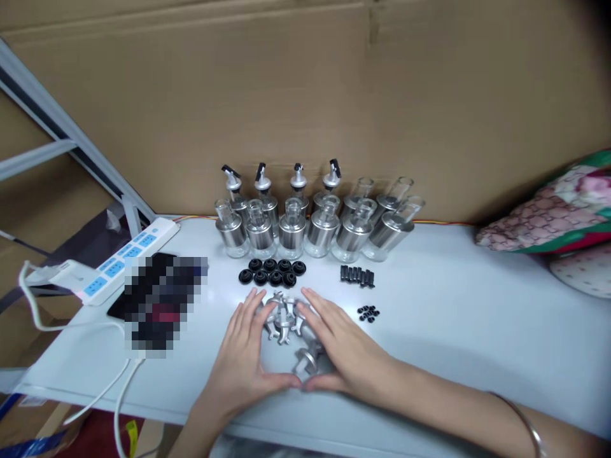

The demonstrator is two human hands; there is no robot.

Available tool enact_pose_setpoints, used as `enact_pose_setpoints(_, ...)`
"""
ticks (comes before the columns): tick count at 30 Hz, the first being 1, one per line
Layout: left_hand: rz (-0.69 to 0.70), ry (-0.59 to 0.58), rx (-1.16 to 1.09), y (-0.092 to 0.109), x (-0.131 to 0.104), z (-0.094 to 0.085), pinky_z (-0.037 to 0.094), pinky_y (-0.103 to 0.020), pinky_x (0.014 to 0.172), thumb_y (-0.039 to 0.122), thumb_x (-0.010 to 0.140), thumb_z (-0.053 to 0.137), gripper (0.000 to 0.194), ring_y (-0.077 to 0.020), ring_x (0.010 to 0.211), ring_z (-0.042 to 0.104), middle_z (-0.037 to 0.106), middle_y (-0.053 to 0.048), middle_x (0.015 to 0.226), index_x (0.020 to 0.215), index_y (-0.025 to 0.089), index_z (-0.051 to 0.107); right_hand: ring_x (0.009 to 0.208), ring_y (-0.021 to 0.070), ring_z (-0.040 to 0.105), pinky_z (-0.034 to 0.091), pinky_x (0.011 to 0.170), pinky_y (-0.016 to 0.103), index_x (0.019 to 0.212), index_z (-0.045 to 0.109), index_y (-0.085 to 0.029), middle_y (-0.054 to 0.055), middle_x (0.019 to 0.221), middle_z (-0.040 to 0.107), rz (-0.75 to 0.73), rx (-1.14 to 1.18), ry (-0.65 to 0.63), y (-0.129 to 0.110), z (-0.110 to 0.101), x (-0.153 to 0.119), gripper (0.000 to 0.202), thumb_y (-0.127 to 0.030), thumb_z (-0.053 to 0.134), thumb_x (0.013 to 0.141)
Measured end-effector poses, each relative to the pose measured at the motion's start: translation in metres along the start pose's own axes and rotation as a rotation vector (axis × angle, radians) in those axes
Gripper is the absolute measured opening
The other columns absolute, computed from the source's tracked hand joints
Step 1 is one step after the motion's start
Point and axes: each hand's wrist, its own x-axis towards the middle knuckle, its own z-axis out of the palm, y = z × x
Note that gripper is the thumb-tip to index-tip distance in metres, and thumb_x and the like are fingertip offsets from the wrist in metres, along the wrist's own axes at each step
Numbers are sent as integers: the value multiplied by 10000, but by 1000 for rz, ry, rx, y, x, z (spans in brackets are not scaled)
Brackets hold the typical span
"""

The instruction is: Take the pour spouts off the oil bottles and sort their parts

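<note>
Several silver metal pourer spouts [283, 323] lie in a loose heap on the white table. My left hand [245, 356] curves round the heap from the left, fingers apart. From the other side my right hand [341, 346] does the same, and the two thumbs meet at the near edge. Both hands rest against the spouts without gripping one. Just beyond lie black ridged stoppers [270, 278] in two rows. To the right are small black flip caps [357, 276] in a line and a cluster of tiny black pieces [368, 313].
Glass bottles with steel sleeves [292, 235] stand at the back in two rows; several rear ones wear spouts with black caps. At left are a power strip [128, 261], a phone-like device [157, 305] and white cables. A patterned cloth item [539, 216] sits at right.
</note>
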Motion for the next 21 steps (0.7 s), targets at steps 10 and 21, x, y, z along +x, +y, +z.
enact_pose_setpoints(10, 111, 145, -37, -18, -8, 18, 458, -563, 1046, 571, 794, 639, 712, -363, 1329, 456, 476, -194, 1415, 1362, 202, 417, 1466, 368, 91, 241, 1141, 584, 1515, 256, -129, 251, 1582, 133, -63, 33, -148, -15, 8, 32, 838, -542, 584, 864)
enact_pose_setpoints(21, 193, 426, 107, -19, -9, 24, 472, -574, 973, 410, 869, 594, 551, -380, 1338, 415, 442, -195, 1406, 1346, 209, 406, 1479, 358, 99, 204, 1143, 623, 1541, 12, -237, 181, 1608, 125, -259, 38, 220, -8, -3, 37, 1085, -642, 642, 756)
